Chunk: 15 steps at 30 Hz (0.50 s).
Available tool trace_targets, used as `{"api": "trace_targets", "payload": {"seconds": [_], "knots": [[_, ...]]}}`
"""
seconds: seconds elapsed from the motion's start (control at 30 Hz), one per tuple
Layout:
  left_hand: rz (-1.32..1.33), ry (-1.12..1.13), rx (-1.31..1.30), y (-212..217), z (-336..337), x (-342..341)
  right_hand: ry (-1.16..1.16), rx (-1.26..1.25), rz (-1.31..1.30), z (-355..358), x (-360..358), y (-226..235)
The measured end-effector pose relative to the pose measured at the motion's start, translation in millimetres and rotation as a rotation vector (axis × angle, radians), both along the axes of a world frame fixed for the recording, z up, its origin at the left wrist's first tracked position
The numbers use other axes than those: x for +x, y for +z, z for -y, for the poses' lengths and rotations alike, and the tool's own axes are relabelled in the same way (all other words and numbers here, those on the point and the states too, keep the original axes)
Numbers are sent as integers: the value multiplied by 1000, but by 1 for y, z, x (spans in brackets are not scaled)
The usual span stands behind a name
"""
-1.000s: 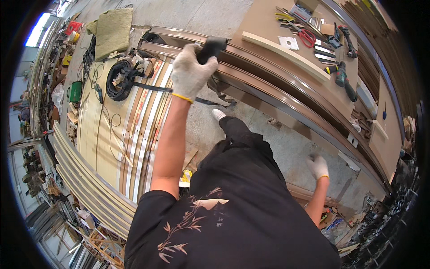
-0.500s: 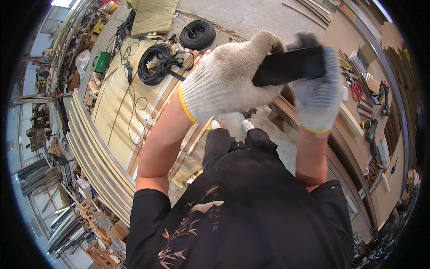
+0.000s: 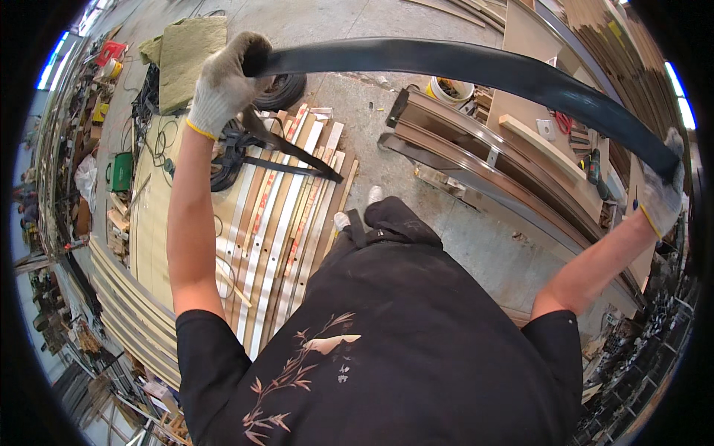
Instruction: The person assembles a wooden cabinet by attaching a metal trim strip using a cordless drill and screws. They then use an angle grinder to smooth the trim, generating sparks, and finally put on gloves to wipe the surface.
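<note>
A wide, flat black rubber strip point(image 3: 446, 59) spans the air between my two raised hands, bowing slightly upward. My left hand point(image 3: 229, 83), in a white knit glove, is closed around its left end. At the far right my right hand point(image 3: 663, 186), gloved too, grips the other end; its fingers are partly hidden. Below my left hand, more black strip hangs and loops across the wooden and metal bars. It runs near a loose black coil point(image 3: 227, 152) on the pale boards. Behind my left hand lies a second black coil point(image 3: 285, 91), partly covered.
Long bars point(image 3: 279, 230) lie side by side at left. Brown metal profiles point(image 3: 483, 152) are stacked at right, beside a white bucket point(image 3: 450, 91). A drill point(image 3: 595, 175) and red-handled tool point(image 3: 563, 123) rest on a panel. Yellowish insulation slabs point(image 3: 192, 59) and a green case point(image 3: 119, 172) sit far left.
My hands, close together before, have spread wide apart, drawing the black strip out between them. My left hand moved left, my right hand far right. My view has shifted to the right.
</note>
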<state>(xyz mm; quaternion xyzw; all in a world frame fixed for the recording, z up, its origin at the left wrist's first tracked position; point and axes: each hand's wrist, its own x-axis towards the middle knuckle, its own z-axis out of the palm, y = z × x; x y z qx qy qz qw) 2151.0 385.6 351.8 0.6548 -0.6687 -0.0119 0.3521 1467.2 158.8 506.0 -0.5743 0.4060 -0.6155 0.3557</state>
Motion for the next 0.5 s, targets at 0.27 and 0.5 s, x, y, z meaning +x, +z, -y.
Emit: {"api": "trace_targets", "payload": {"seconds": [0.27,0.5], "knots": [[11,-116,-269,31,83,108,772,161,919,20,-106,-53],[-131,156,-68,-9,146,276,345,88,1070,1,-94,-92]]}}
